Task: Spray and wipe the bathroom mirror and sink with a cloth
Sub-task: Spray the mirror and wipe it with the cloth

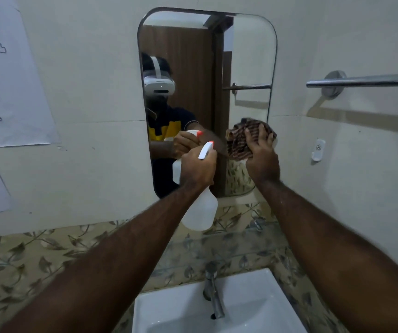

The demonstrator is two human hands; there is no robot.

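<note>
A tall rounded mirror (248, 56) hangs on the pale wall above a white sink (260, 306) with a metal tap (213, 292). My left hand (199, 168) grips a translucent white spray bottle (201, 210) with an orange-tipped nozzle aimed at the mirror's lower part. My right hand (261, 152) presses a bunched brown striped cloth (239, 138) flat against the glass near the mirror's lower right edge. The mirror reflects a person with a white headset, the bottle and a brown door.
A chrome towel bar (366, 80) juts from the wall at the right, with a small white hook (318, 150) below it. Paper sheets (13, 92) with a line drawing hang at the left. A leaf-patterned tile band (37, 255) and a glass shelf (241, 248) sit behind the sink.
</note>
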